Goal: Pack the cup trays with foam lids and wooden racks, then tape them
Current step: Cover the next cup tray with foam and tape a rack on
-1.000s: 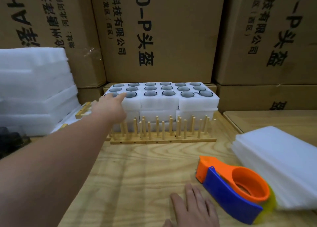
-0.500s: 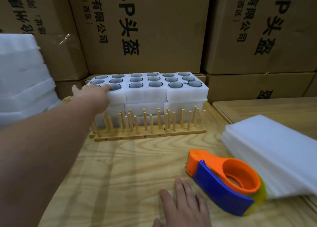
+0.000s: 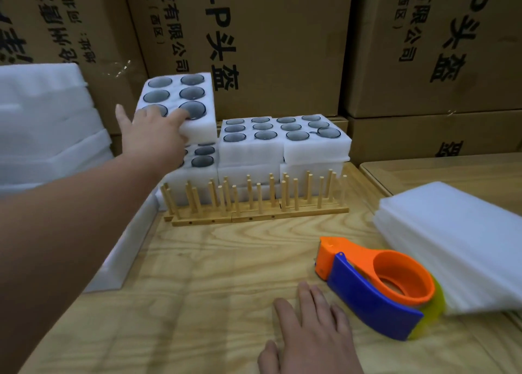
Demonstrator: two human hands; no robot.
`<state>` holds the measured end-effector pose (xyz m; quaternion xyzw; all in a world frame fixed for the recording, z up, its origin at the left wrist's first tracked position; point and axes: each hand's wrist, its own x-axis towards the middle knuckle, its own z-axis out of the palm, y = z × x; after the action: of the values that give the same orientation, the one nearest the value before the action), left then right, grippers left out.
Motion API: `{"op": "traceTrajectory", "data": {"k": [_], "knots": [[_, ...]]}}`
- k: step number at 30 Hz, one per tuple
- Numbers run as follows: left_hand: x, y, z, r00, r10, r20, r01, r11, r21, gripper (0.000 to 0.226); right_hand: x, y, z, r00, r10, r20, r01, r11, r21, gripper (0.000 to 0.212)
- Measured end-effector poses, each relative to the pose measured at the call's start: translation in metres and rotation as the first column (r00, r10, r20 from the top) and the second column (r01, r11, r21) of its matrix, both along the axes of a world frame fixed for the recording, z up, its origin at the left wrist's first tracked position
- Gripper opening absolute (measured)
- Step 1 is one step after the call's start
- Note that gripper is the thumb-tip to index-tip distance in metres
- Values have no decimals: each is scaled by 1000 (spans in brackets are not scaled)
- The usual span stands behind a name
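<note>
boxes (image 3: 254, 49): big cardboard stack along the far wall w/ printed lettering; backdrop only, we leave it.
table (image 3: 226, 274): pale wood bench, work surface for packing.
foam stack (image 3: 42, 125): thick white foam piled far left, prob. spare stock kept in reach.
foam lids (image 3: 457, 238): pile of thin white sheets at right edge, just beside the tape gun, so we judge they're staged for the next step.
cup trays (image 3: 282, 145): white foam blocks w/ dark cups in round holes, stacked in layers at far centre, behind the racks.
lifted tray (image 3: 180, 102): six-cup block at left end, raised & tilted toward us, clear of the stack; a lower tray w/ cups shows beneath.
wooden racks (image 3: 257, 201): low peg boards in a row, just in front of the trays; pegs upright.
tape gun (image 3: 375, 286): orange/blue, lying on its side near right, untouched; taping not yet due.
left hand (image 3: 152, 136): arm stretched far; fingers curled over the tray's near edge w/ one fingertip at a cup hole, thumb out left. Underside hidden, can't tell what's beneath.
right hand (image 3: 313, 334): flat on table near us, fingers straight & lightly spread, holds nothing; prob. bracing our lean.
step: we judge we're pulling one tray to the open bench to pack; risk = cups slipping out on tilt.
</note>
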<state>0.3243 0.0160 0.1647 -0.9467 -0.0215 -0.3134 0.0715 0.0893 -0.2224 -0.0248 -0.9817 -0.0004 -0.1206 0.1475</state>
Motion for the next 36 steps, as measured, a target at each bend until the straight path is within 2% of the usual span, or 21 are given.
{"op": "traceTrajectory", "data": {"k": [3, 6, 8, 11, 13, 16, 22, 24, 26, 28, 30, 33, 36], "knots": [[-25, -5, 9, 993, -112, 46, 112, 994, 5, 33, -5, 1, 7, 999, 19, -51, -19, 1000, -9, 59], [-62, -22, 14, 981, -193, -8, 193, 981, 30, 39, -11, 0, 15, 996, 30, -79, -31, 999, -10, 56], [-91, -37, 13, 966, -256, -47, 255, 967, -16, 44, -15, 0, 19, 997, 33, -72, -32, 999, 14, 55], [-135, -53, 4, 934, -354, -39, 350, 933, -88, 45, -16, 1, 18, 979, 63, -193, -68, 997, -19, 69], [-162, -60, -4, 916, -401, -28, 399, 915, -65, 43, -15, -1, 18, 979, 67, -194, -62, 998, 29, 67], [-194, -71, -15, 902, -423, -90, 418, 906, -69, 42, -18, -6, 22, 987, 72, -140, -61, 995, 82, 51], [-240, -82, -53, 881, -407, -242, 393, 913, -107, 47, -19, -18, 24, 998, 50, -49, -28, 922, 387, 35], [-255, -84, -67, 867, -413, -278, 391, 911, -135, 47, -20, -21, 23, 999, 36, -2, -30, 861, 508, 29], [-269, -87, -80, 848, -421, -322, 385, 907, -172, 48, -22, -24, 25, 999, 45, 20, -47, 771, 635, 33], [-278, -90, -89, 841, -413, -348, 364, 910, -201, 47, -25, -24, 27, 995, 87, 58, -99, 614, 783, 40], [-282, -92, -93, 846, -400, -353, 344, 914, -213, 47, -26, -26, 27, 991, 87, 100, -128, 437, 890, 39], [-286, -93, -93, 850, -364, -382, 314, 931, -187, 46, -18, -35, 24, 997, 8, 81, -80, 311, 947, 33], [-295, -95, -96, 819, -371, -438, 336, 928, -157, 48, -9, -47, 16, 1000, -25, 18, -13, 172, 985, 38]]}}
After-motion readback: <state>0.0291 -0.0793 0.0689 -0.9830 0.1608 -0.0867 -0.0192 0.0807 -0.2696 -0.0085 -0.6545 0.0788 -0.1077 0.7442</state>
